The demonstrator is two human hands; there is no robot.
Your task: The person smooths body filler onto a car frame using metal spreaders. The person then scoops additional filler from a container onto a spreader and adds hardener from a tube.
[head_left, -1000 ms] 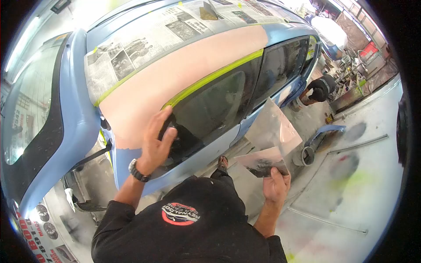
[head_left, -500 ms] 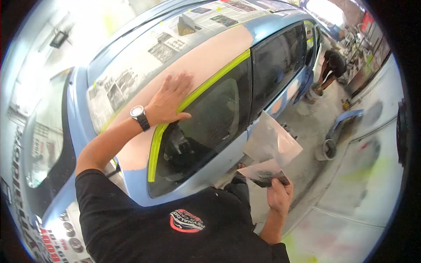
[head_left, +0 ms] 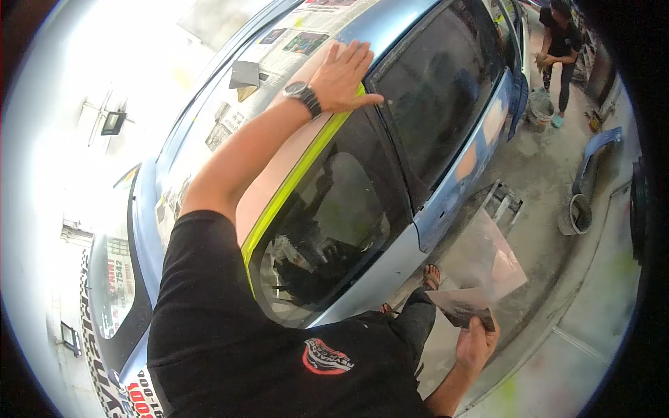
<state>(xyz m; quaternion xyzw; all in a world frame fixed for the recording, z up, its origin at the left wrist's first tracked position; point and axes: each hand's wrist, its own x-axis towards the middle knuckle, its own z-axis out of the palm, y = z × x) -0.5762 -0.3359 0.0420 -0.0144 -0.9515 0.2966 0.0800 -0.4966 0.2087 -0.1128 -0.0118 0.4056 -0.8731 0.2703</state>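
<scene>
On the car [head_left: 385, 19], the pink patch [head_left: 273, 182] above the window [head_left: 341, 209] is apparently being felt by the flattened left hand [head_left: 341, 78], plates [head_left: 481, 261] are gripped by the right hand [head_left: 477, 343], and light contact seems required next.

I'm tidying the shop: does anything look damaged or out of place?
A blue piece sits apart from the similarly blue car, near a bucket at far right, so it looks out of place. Pale patches also interrupt the car's blue side.
</scene>
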